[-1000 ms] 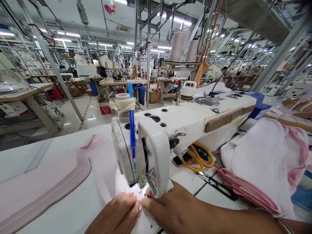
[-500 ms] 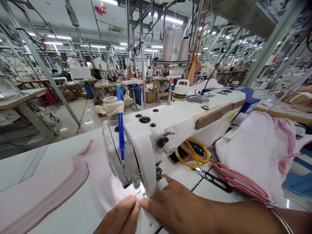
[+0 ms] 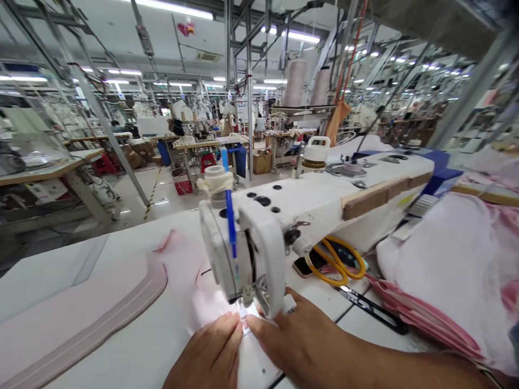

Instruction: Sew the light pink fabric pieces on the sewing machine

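because both the left hand (image 3: 211, 354) and right hand (image 3: 302, 346) pinch the cloth (image 3: 211, 302) just beside the needle (image 3: 246, 302), a finger may be pricked.

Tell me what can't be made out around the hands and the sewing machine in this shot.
Head view:
- Needle: hidden behind the sewing machine head.
- What the fingertips pinch: too small, washed out by the lamp, between left hand and right hand.
- Scissors: handles partly under the machine arm.
- Pink fabric: blurred.
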The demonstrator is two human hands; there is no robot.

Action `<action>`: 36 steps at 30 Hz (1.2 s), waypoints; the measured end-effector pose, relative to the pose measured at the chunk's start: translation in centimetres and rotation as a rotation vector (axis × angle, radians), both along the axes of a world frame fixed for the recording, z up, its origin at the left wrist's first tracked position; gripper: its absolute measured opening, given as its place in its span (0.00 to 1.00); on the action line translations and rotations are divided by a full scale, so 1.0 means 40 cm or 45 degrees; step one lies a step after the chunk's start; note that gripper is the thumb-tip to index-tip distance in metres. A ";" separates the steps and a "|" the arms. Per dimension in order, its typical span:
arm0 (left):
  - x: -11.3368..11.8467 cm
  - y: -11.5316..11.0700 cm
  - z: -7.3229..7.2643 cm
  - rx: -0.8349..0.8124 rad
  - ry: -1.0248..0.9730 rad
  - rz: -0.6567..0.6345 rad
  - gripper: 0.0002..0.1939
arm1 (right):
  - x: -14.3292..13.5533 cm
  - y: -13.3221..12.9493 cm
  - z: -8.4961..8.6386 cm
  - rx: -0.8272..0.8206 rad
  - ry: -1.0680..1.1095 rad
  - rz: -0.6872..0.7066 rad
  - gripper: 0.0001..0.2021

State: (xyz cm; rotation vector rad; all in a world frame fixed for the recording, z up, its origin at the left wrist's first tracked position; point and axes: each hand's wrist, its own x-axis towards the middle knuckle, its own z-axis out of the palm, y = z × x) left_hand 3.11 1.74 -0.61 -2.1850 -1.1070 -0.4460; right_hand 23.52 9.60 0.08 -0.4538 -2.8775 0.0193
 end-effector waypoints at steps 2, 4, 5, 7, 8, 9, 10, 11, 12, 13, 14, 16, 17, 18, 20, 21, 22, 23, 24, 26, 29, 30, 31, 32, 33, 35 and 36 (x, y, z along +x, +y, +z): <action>0.001 -0.003 -0.002 0.002 -0.040 0.005 0.20 | -0.005 -0.002 -0.002 -0.007 -0.005 -0.015 0.14; -0.003 -0.005 -0.009 0.010 -0.118 -0.001 0.17 | -0.008 -0.004 -0.005 0.014 0.023 -0.013 0.13; -0.006 -0.005 -0.012 -0.002 -0.154 0.001 0.16 | -0.010 -0.005 -0.007 0.034 0.050 -0.009 0.13; -0.011 -0.005 -0.015 -0.031 -0.216 0.012 0.14 | -0.011 -0.008 -0.011 0.060 0.100 -0.021 0.14; -0.013 -0.005 -0.015 -0.057 -0.236 0.020 0.13 | -0.010 -0.009 -0.012 0.064 0.118 -0.024 0.14; -0.014 -0.006 -0.012 -0.087 -0.256 0.028 0.13 | -0.009 -0.010 -0.014 0.056 0.123 -0.031 0.14; -0.015 -0.007 -0.007 -0.125 -0.286 0.034 0.13 | -0.008 -0.010 -0.015 0.038 0.110 -0.042 0.14; -0.015 -0.010 -0.001 -0.166 -0.322 0.041 0.13 | -0.007 -0.010 -0.015 0.018 0.098 -0.046 0.15; -0.015 -0.013 0.008 -0.212 -0.347 0.051 0.12 | -0.006 -0.009 -0.015 0.000 0.090 -0.050 0.15; -0.016 -0.016 0.018 -0.275 -0.398 0.067 0.12 | -0.005 -0.008 -0.014 -0.023 0.083 -0.048 0.15; -0.017 -0.020 0.029 -0.381 -0.494 0.083 0.12 | -0.004 -0.008 -0.013 -0.050 0.080 -0.042 0.15; -0.023 -0.024 0.053 -0.656 -0.768 0.144 0.11 | -0.002 -0.007 -0.009 -0.091 0.092 -0.022 0.15; -0.028 -0.023 0.065 -0.780 -0.909 0.181 0.12 | -0.001 -0.008 -0.006 -0.106 0.102 -0.016 0.15; -0.035 -0.019 0.077 -0.874 -1.029 0.222 0.13 | 0.000 -0.010 -0.004 -0.115 0.115 -0.015 0.15; -0.050 0.000 0.096 -0.937 -1.138 0.309 0.14 | 0.000 -0.015 0.003 -0.119 0.159 0.000 0.14; -0.058 0.015 0.102 -0.943 -1.151 0.348 0.15 | 0.000 -0.018 0.006 -0.124 0.175 0.011 0.14; -0.064 0.033 0.105 -0.975 -1.167 0.383 0.16 | 0.000 -0.022 0.010 -0.134 0.186 0.020 0.13; -0.070 0.053 0.106 -1.022 -1.178 0.417 0.15 | 0.000 -0.025 0.014 -0.144 0.193 0.029 0.12; -0.074 0.075 0.104 -1.082 -1.180 0.449 0.13 | -0.001 -0.029 0.017 -0.155 0.197 0.033 0.12; -0.078 0.114 0.098 -1.203 -1.163 0.491 0.12 | -0.002 -0.032 0.022 -0.172 0.208 0.027 0.11; -0.073 0.134 0.096 -1.261 -1.120 0.467 0.16 | -0.001 -0.028 0.025 -0.167 0.236 0.027 0.11; -0.070 0.122 0.099 -1.225 -1.111 0.444 0.17 | 0.001 -0.027 0.026 -0.160 0.250 0.027 0.11; -0.067 0.100 0.104 -1.161 -1.103 0.421 0.17 | 0.004 -0.028 0.028 -0.154 0.269 0.032 0.11; -0.066 0.067 0.110 -1.082 -1.093 0.396 0.17 | 0.007 -0.033 0.032 -0.153 0.291 0.037 0.11; -0.066 0.025 0.114 -0.995 -1.079 0.374 0.17 | 0.010 -0.043 0.039 -0.156 0.317 0.037 0.10; -0.066 -0.082 0.116 -0.835 -1.026 0.305 0.14 | 0.016 -0.083 0.056 -0.205 0.424 0.018 0.10; -0.066 -0.140 0.111 -0.781 -0.986 0.254 0.12 | 0.017 -0.112 0.066 -0.247 0.501 0.004 0.14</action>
